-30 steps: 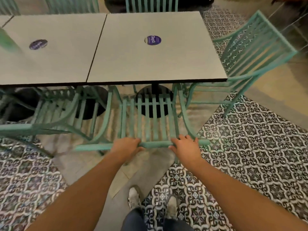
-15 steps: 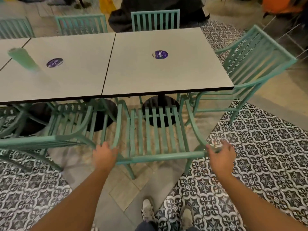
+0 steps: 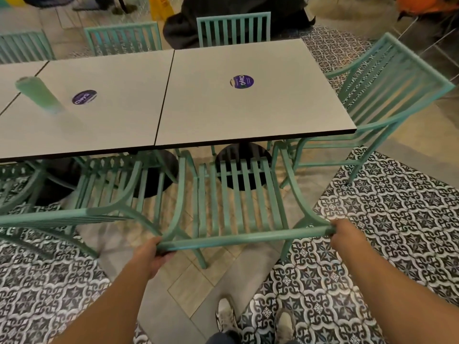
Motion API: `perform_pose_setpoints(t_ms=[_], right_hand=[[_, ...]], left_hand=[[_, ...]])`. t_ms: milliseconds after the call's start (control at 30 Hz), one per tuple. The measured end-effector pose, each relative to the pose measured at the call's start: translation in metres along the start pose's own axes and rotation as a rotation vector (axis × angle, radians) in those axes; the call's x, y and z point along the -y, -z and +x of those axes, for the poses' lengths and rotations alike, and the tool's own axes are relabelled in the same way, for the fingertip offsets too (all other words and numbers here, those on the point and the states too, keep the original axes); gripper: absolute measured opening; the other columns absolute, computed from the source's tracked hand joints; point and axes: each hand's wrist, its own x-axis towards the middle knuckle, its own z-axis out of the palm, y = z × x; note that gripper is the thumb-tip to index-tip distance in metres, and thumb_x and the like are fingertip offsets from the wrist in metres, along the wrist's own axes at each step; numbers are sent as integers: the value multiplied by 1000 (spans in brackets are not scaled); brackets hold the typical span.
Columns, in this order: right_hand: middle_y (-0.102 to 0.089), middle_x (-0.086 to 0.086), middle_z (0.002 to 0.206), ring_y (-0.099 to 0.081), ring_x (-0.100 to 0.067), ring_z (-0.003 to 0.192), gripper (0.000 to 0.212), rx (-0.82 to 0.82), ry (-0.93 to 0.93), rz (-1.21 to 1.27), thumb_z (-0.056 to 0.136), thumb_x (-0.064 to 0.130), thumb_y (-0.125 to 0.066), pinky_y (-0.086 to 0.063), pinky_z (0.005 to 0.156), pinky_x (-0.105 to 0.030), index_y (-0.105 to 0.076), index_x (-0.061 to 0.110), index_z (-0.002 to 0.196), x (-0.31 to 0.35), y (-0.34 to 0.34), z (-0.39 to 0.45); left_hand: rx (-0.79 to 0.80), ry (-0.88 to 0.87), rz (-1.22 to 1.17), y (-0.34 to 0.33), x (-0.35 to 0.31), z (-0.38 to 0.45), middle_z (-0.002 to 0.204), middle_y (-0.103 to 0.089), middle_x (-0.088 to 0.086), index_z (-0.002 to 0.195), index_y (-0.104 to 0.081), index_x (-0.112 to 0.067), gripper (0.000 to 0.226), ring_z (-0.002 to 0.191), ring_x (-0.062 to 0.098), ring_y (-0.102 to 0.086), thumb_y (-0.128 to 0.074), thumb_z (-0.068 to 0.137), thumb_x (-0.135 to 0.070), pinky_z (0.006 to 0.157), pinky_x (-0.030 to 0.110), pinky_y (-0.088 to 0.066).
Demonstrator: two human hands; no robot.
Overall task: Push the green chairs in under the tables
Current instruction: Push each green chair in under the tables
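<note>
Both hands grip the top rail of one green chair [image 3: 238, 209]: the left hand [image 3: 151, 254] at its left end, the right hand [image 3: 347, 235] at its right end, fingers clamped around the rail. Its seat front sits just under the table [image 3: 248, 108] edge. Seven green chairs show in all, around three tables. Two round purple stickers [image 3: 242, 81] and one green cup [image 3: 37, 94] lie on the tables.

Both bare arms reach forward toward 12 o'clock. The left hand [image 3: 151, 255] is curled shut around the left end of the green chair's top bar [image 3: 246, 238]. The right hand [image 3: 346, 235] grips the right end, at about 2 o'clock from the left hand.
</note>
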Motion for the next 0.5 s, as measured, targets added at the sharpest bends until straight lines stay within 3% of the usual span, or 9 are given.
perform_pose_setpoints(t_ms=[33,67,100,233,367,500], right_hand=[[-63,-15,95,-57,-30,81,29,8,-20,-89,79,7,-57,-8,72,11,-62,6,107,-1,3,1],[-62,-15,92,-54,-28,79,26,13,-5,-189,80,7,-56,6,70,10,-63,5,105,0,5,0],[-60,-14,90,-53,-27,78,25,11,17,-284,81,7,-56,10,69,10,-64,4,104,4,5,-2],[-54,-10,82,-48,-25,77,24,-3,183,-676,83,7,-54,19,63,7,-64,3,105,16,8,0],[-43,-4,70,-45,-24,76,23,40,243,-899,83,6,-55,16,61,10,-64,2,105,26,15,4],[-47,-4,73,-46,-23,76,24,82,188,-841,83,9,-58,15,61,10,-64,3,106,34,21,11]], left_hand=[[1,-9,-1,-2,0,-3,135,-48,27,136,-40,3,39,120,42,-53,-48,99,-9,96,53,-47],[-1,-15,3,-4,0,-5,135,-47,28,136,-40,3,39,121,42,-52,-48,99,-7,97,54,-46],[-7,-17,9,-7,-1,-6,136,-47,29,136,-40,4,39,122,43,-52,-49,99,-7,97,54,-46],[-12,-21,6,-19,-3,-10,139,-45,28,136,-40,4,39,124,42,-50,-48,100,-7,99,53,-45],[-9,-24,18,-34,-1,-13,139,-46,26,136,-40,5,38,126,41,-49,-47,101,-7,102,52,-43],[-7,-26,5,-48,-2,-15,135,-49,28,132,-43,5,35,121,42,-53,-50,100,-9,97,54,-46]])
